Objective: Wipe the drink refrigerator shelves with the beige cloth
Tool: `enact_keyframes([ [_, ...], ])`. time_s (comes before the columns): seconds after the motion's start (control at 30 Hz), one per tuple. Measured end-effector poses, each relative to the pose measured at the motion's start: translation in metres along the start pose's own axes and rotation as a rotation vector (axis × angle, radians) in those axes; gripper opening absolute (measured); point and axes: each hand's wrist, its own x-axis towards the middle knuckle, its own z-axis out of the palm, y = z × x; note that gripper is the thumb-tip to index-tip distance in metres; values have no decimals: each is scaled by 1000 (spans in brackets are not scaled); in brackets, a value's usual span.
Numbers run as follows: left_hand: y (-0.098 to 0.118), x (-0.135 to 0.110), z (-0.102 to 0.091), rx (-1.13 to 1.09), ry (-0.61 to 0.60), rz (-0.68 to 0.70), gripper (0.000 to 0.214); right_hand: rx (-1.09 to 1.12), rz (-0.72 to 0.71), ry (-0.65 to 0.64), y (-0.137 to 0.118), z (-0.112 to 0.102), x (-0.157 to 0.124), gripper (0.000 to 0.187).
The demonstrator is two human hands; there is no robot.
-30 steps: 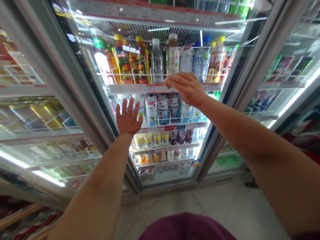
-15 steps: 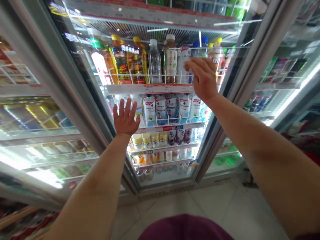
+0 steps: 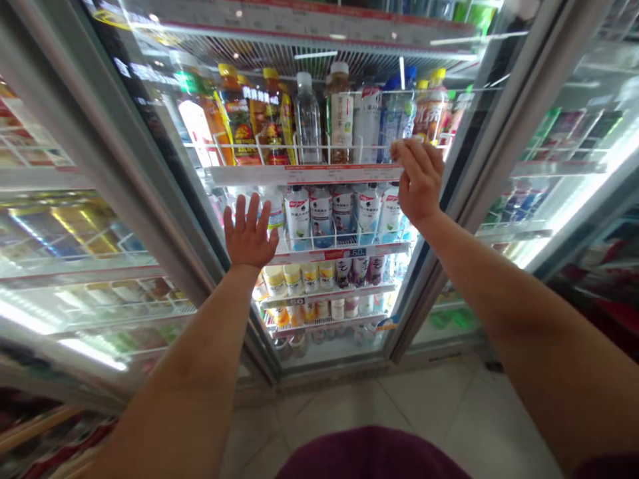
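Observation:
I stand at a drinks fridge whose glass door point(image 3: 164, 173) is swung open to the left. My left hand point(image 3: 249, 233) is open, fingers spread, pressed flat against the door's edge. My right hand point(image 3: 420, 181) is at the right end of the top visible shelf point(image 3: 304, 174), with fingers bent and pinched at the white wire rail point(image 3: 349, 154) in front of the blue-capped bottles point(image 3: 399, 113). Along that shelf stand orange tea bottles point(image 3: 239, 120), a clear water bottle point(image 3: 308, 120) and a brown bottle with a white label point(image 3: 341, 113). White bottles point(image 3: 322, 213) fill the shelf below.
Lower shelves hold small yoghurt-type bottles point(image 3: 304, 276) and cups. Closed glass-door fridges stand on the left point(image 3: 60, 219) and right point(image 3: 564, 153). The metal door frame point(image 3: 504, 126) rises beside my right hand. Pale floor tiles point(image 3: 449, 419) lie below.
My right hand moved from the middle of the shelf edge to its right end, rising to the bottles and then dropping to the wire rail, its fingers curling. My left hand stayed on the door.

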Motion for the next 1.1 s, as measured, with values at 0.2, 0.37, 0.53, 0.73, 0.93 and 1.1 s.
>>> enact_keyframes([
  [0.2, 3, 1, -2, -28, -34, -57, 61, -30, -99, -79, 15, -3, -16, 48],
  [0.37, 4, 1, -3, 4, -34, -60, 62, -57, 48, 81, 28, 0, -15, 53],
  [0.53, 4, 1, -2, 79, 13, 4, 62, -62, 9, 82, 9, 8, -56, 54],
  [0.73, 4, 1, -3, -3, -51, -61, 63, 5, 121, 42, 26, -1, -45, 55],
  [0.93, 5, 1, -4, 13, -36, -46, 62, -19, 300, 149, 16, 8, -78, 57],
  [1.1, 4, 1, -1, 38, -26, -40, 62, -52, 250, 140, 39, 1, -52, 53],
])
